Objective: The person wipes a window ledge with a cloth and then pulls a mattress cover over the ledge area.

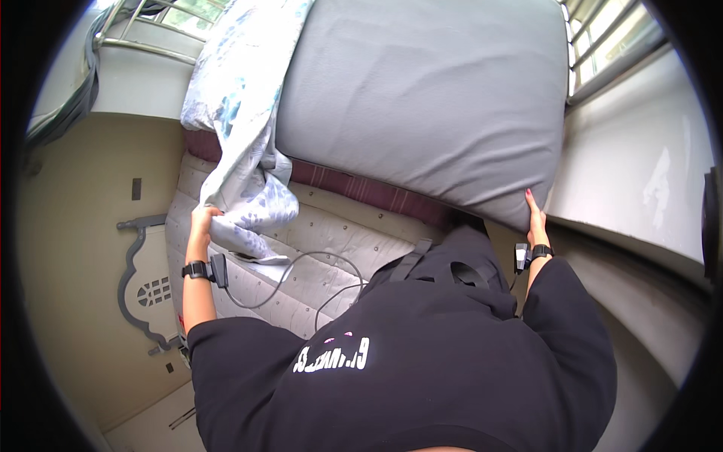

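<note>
Black shirt [452,354] nearest; beyond it, the left grip [203,218] is clamped on patterned cloth [265,205], draping to its right. A slack cable [324,252] right of that grip could snag cloth pulled across. The right grip [537,222] touches the grey mattress [429,98] to its left; whether clamped, I cannot tell.

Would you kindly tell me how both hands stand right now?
Left hand: closed on the blue-and-white cloth.
Right hand: at a corner of the grey mattress; its grip cannot be told.
</note>
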Action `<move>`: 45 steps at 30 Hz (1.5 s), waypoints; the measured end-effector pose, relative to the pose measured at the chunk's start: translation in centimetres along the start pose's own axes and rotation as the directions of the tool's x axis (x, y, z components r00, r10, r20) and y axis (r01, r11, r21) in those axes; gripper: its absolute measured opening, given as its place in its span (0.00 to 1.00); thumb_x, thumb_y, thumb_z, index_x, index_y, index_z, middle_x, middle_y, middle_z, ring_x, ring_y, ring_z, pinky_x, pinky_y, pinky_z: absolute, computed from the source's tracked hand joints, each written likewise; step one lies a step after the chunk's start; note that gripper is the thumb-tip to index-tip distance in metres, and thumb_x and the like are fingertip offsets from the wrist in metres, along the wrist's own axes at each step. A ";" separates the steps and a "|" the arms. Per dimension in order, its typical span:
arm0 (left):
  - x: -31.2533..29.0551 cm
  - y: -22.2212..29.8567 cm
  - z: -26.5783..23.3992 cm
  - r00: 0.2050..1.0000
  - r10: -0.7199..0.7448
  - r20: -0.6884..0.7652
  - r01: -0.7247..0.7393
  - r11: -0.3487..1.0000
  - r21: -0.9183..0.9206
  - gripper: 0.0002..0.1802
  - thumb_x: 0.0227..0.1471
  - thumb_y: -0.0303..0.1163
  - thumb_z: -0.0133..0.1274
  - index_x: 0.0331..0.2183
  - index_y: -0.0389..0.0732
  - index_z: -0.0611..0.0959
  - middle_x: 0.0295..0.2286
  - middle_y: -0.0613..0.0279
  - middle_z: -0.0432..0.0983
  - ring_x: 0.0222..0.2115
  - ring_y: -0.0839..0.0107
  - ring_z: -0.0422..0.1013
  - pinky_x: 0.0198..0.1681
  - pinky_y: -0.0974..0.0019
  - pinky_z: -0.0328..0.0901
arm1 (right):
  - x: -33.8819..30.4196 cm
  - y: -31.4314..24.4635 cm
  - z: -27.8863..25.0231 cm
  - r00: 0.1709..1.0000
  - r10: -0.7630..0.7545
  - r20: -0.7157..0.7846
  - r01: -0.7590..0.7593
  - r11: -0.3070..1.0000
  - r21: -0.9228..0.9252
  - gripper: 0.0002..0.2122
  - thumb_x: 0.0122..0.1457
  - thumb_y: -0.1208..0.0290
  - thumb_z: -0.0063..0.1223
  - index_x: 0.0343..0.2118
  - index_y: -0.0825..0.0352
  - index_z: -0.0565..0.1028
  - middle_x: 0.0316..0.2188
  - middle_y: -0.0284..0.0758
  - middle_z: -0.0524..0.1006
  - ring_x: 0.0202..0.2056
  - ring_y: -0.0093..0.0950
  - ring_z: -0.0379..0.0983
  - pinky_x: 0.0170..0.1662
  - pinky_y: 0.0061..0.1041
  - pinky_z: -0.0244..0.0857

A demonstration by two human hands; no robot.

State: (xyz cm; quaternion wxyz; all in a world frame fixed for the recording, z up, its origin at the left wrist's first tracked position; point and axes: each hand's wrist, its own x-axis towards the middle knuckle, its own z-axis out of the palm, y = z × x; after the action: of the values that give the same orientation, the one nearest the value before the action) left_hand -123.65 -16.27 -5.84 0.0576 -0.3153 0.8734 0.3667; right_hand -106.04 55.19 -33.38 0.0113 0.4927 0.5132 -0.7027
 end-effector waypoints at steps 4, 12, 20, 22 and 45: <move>-3.0 3.2 -0.1 0.989 0.149 -0.012 -0.149 0.989 -0.012 0.12 0.19 0.20 0.50 0.19 0.33 0.74 0.18 0.61 0.68 0.18 0.69 0.64 0.23 0.68 0.59 | -7.2 -10.3 3.9 0.961 -0.230 0.154 0.224 0.973 0.054 0.22 0.41 0.63 0.56 0.37 0.74 0.71 0.34 0.40 0.72 0.36 0.28 0.68 0.43 0.25 0.60; -6.9 7.7 1.3 0.919 0.393 -0.020 -0.393 0.917 -0.065 0.07 0.23 0.24 0.48 0.16 0.36 0.72 0.16 0.62 0.67 0.18 0.71 0.64 0.23 0.69 0.59 | -16.6 -20.9 10.5 0.624 -0.688 0.372 0.770 0.623 -0.140 0.16 0.37 0.65 0.59 0.20 0.76 0.73 0.18 0.35 0.73 0.18 0.23 0.68 0.22 0.21 0.63; -13.2 11.3 8.9 0.899 0.343 0.273 -0.396 0.903 0.169 0.13 0.27 0.39 0.48 0.14 0.38 0.75 0.18 0.62 0.68 0.23 0.70 0.63 0.29 0.68 0.58 | -25.0 -24.5 8.3 0.709 -0.668 0.227 0.705 0.679 -0.205 0.26 0.28 0.57 0.60 0.28 0.76 0.72 0.29 0.50 0.72 0.34 0.40 0.70 0.38 0.28 0.63; -13.4 10.9 10.1 0.858 0.380 0.346 -0.457 0.872 0.177 0.14 0.25 0.36 0.50 0.15 0.34 0.76 0.21 0.54 0.71 0.26 0.63 0.65 0.31 0.66 0.59 | -22.6 -21.9 3.7 0.730 -0.621 0.285 0.658 0.751 -0.050 0.21 0.31 0.63 0.60 0.27 0.76 0.72 0.24 0.42 0.74 0.27 0.29 0.71 0.33 0.24 0.64; -23.1 11.7 21.9 0.923 0.369 0.107 -0.381 0.916 0.128 0.23 0.17 0.25 0.53 0.27 0.29 0.73 0.25 0.43 0.72 0.30 0.50 0.69 0.36 0.62 0.62 | 1.1 -22.9 -1.5 0.828 -0.423 -0.368 0.164 0.810 -0.563 0.32 0.38 0.50 0.53 0.36 0.80 0.67 0.37 0.53 0.69 0.41 0.44 0.65 0.44 0.34 0.59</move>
State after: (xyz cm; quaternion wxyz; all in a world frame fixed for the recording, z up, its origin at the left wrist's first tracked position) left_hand -115.13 16.53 -6.97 0.0442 -0.1220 0.9391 0.3182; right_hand -117.52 67.62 -17.85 -0.0979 0.5407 0.7383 -0.3912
